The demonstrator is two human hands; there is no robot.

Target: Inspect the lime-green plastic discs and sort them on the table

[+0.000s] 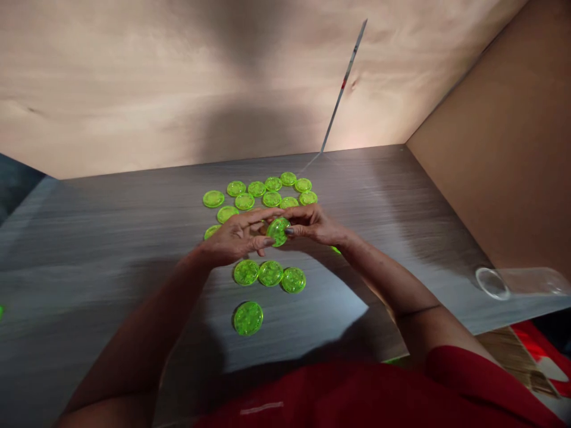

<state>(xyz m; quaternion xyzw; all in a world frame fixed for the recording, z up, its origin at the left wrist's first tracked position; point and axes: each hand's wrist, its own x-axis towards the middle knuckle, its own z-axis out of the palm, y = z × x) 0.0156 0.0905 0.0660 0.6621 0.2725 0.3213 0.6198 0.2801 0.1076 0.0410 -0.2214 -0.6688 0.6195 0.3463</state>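
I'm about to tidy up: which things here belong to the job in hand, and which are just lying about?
Job, apparently:
green disc, in left hand and right hand
matching loose discs

Lying about, apparently:
clear cylinder on its side, untouched

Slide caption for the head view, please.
Left hand and right hand hold one green disc above the gray table.

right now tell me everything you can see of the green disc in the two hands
The green disc is round and bright yellow-green, with a narrow rim and a mottled, shiny face; it looks like translucent plastic. It appears held above the grey tabletop, tilted with one face toward the camera, between the left hand and the right hand. The right thumb lies over its right edge; the left thumb meets its lower left edge. Its far side is hidden.
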